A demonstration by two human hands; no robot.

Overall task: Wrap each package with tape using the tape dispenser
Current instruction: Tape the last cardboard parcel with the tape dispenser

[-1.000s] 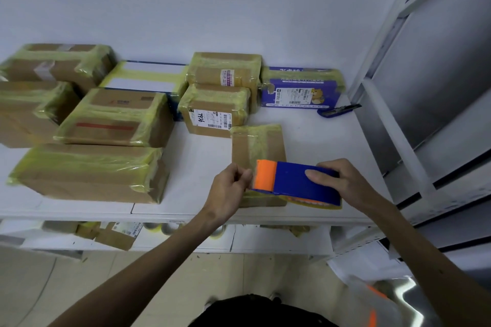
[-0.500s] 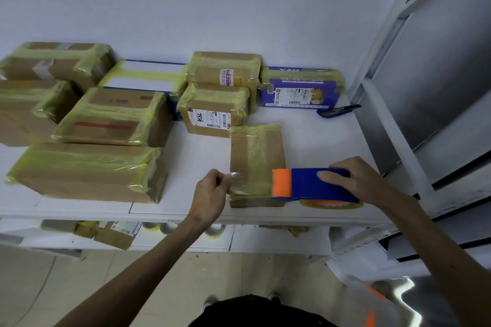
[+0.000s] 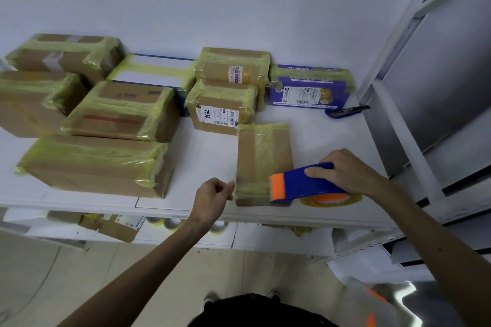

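Most of the job looks done: the pkgs on the white shelf (image 3: 207, 156) all show yellowish tape bands, incl. the long front box (image 3: 93, 164), the red-stripe box (image 3: 122, 111), the labelled box (image 3: 220, 109) and the purple box (image 3: 308, 87) at the back. The one in hand is the small package (image 3: 263, 156), lying flat at the shelf's front edge, already banded across its far end and down its middle. The person's R hand (image 3: 348, 170) grips the blue-and-orange tape dispenser (image 3: 300, 183) from above, its orange nose over the pkg's near right corner and its roll on the shelf just beside. The L hand (image 3: 212, 199) sits at the pkg's near left edge, fingers curled, thumb against forefinger; prob. pinching the tape end, but the film is too clear to tell. Left to do, by the look of it: lay this near-end band, cut it, press it down. A few small boxes (image 3: 117, 225) on the lower shelf may also need wrapping; can't tell from here.
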